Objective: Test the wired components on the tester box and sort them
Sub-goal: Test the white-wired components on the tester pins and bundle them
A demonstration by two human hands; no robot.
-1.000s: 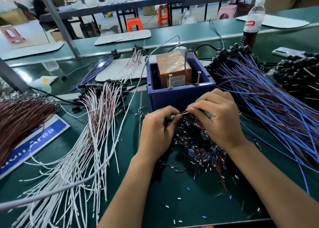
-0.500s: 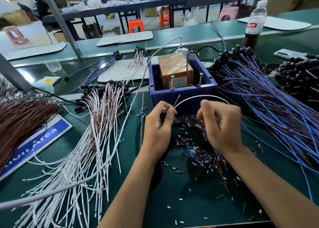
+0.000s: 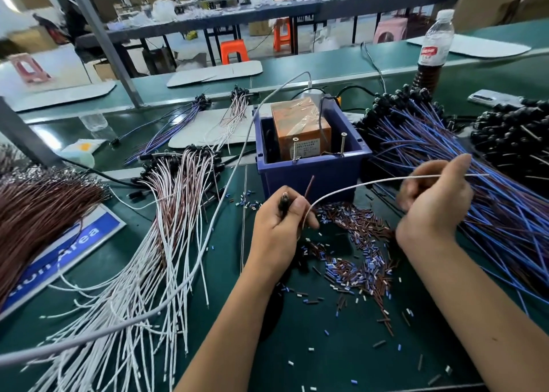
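Wired component with a black head and white lead (image 3: 356, 187), held over the green bench (image 3: 297, 347) before the blue plastic tester box (image 3: 312, 171).
Left hand (image 3: 282, 228) grips its black head; right hand (image 3: 433, 204) pinches the lead near its free end.

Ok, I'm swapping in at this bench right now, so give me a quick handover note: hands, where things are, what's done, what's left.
Left hand grips the component's black head, its red lead sticking up.
Right hand pinches the white lead, drawn out to the right.
Tester box sits just behind the hands; neither lead touches its two screw posts.
Done: white-and-red pile at left.
Left: test this one, then the blue-wired pile at right, probably.
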